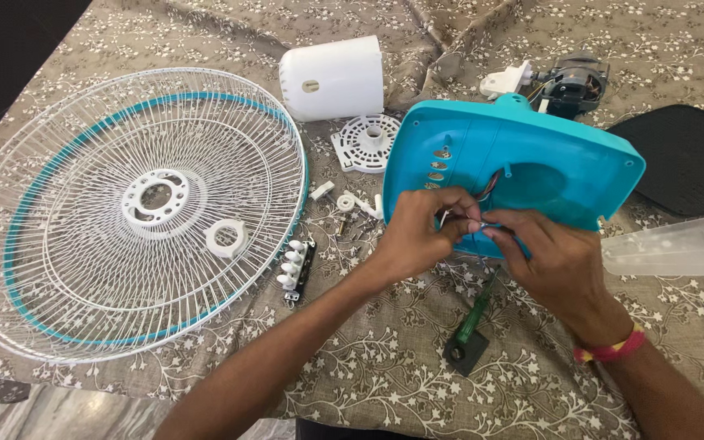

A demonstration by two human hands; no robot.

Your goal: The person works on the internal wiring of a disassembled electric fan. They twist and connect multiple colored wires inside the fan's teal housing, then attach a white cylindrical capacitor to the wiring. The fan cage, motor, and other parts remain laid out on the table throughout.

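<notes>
A turquoise plastic fan base cover stands tilted on the patterned tablecloth, its hollow side facing me. My left hand and my right hand meet at its lower front edge. Both pinch thin wires that come out of the cover; the fingertips touch each other there. A green-handled screwdriver lies on the cloth just below my hands, its tip on a small dark square part.
A white wire fan grille with a teal ring lies at left. A white motor housing, a round vented disc, a switch block, small white knobs, a motor, a black mat and a clear blade surround the cover.
</notes>
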